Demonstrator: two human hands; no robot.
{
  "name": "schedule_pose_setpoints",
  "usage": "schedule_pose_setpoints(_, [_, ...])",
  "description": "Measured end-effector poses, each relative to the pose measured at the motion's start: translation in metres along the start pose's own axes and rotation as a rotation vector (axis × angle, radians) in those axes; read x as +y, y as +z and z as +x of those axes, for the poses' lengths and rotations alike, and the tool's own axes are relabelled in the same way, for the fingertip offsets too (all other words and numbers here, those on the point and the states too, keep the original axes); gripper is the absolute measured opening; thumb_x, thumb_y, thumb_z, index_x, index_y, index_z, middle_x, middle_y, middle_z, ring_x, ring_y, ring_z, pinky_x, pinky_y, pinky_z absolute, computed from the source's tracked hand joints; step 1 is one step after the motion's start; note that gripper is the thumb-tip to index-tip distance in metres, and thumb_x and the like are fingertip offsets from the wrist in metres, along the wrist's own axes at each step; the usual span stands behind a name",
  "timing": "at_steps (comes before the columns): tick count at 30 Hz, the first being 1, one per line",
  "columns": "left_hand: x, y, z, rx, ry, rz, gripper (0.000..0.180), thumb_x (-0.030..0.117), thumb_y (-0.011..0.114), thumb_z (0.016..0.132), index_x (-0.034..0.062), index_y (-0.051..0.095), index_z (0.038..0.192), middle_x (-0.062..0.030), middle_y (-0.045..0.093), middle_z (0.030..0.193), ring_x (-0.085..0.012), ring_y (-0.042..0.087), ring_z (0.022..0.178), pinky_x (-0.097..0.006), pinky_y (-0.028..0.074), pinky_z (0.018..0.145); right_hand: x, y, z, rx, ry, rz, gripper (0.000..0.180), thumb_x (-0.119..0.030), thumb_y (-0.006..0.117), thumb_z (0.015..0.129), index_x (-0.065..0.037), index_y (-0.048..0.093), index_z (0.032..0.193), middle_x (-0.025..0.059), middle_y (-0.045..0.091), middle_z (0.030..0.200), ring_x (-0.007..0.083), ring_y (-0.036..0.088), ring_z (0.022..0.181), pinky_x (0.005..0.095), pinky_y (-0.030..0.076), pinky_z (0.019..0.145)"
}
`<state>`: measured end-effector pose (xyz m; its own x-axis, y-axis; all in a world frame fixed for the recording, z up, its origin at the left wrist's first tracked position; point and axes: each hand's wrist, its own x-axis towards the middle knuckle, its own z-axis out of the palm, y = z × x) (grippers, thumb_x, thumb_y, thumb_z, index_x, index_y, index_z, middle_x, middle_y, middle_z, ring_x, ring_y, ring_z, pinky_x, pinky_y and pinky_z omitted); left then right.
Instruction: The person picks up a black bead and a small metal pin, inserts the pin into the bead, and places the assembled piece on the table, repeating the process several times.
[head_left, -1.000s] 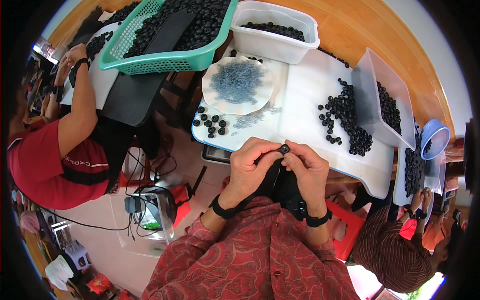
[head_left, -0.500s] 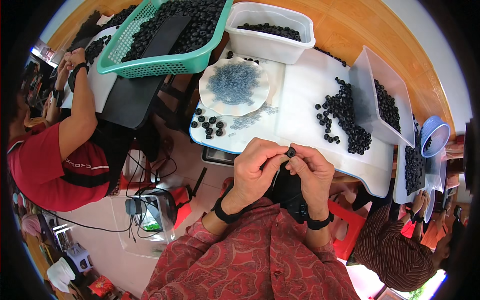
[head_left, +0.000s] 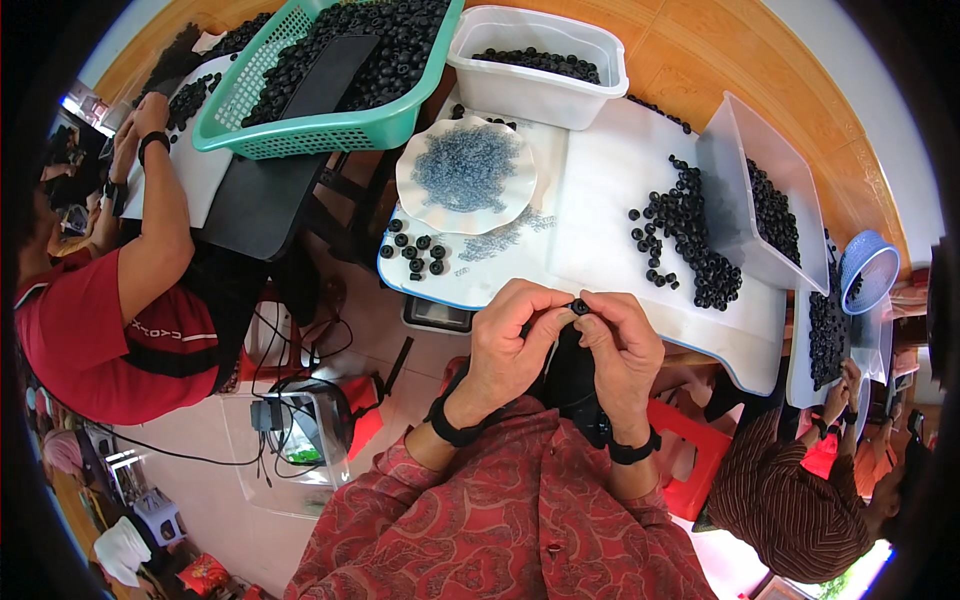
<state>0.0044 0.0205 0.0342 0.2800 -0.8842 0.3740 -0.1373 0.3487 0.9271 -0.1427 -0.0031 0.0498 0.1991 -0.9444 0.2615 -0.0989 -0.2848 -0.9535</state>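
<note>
Between the fingertips of my left hand [head_left: 510,342] and my right hand [head_left: 622,352] is a small round black ring-shaped part [head_left: 580,307] with a hole in its middle. Both hands pinch it, thumbs and forefingers meeting around it, just off the table's front edge. On the table, a scalloped white plate [head_left: 408,182] bears a heap of small clear bluish rings [head_left: 465,168]. More clear rings lie scattered beside the plate. Several black parts [head_left: 415,252] stand in a loose group at the table's left corner. A larger pile of them [head_left: 690,235] spreads over the white sheet on the right.
A white tub [head_left: 540,90] and a translucent bin [head_left: 728,190], both holding black parts, stand on the table [head_left: 610,225]. A green basket [head_left: 330,140] full of them is at upper left. One person in red [head_left: 120,340] works at left; another in stripes [head_left: 790,490] at right.
The black part has turned slightly in my fingers, and my hands have shifted a little. The person at left has moved their hands a bit.
</note>
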Motion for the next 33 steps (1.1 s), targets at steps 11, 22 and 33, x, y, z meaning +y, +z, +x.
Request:
schedule_pose_setpoints(11, [-0.016,0.000,-0.005,-0.025,-0.096,-0.040,0.011,0.010,0.066,0.095,-0.0004,0.068,0.094,-0.0087,0.064,0.078,-0.0145,0.060,0.068,-0.027,0.047,0.061,-0.001,0.008,-0.001,0.064,0.177,0.093,0.013,-0.008,0.066,0.097,0.000,0.069,0.107,0.0021,0.066,0.085,0.0050,0.059,0.067,0.0194,0.047,0.055])
schedule_pose_setpoints(22, [-0.012,-0.001,-0.005,-0.098,-0.336,-0.226,0.028,0.021,0.055,0.104,-0.0025,0.070,0.102,-0.0014,0.067,0.080,-0.0057,0.056,0.072,-0.021,0.047,0.066,0.001,0.010,-0.001,0.092,0.225,0.068,0.014,-0.013,0.066,0.098,0.000,0.069,0.100,0.0007,0.067,0.078,0.0032,0.057,0.062,0.0175,0.045,0.052])
schedule_pose_setpoints(33, [-0.013,-0.004,-0.005,-0.114,-0.344,-0.210,0.027,0.020,0.055,0.104,-0.0020,0.070,0.105,-0.0008,0.067,0.082,-0.0059,0.057,0.073,-0.021,0.048,0.068,0.001,0.012,-0.002,0.114,0.277,0.052,0.015,-0.014,0.067,0.097,0.001,0.069,0.098,0.0026,0.068,0.078,0.0033,0.057,0.058,0.0179,0.044,0.049])
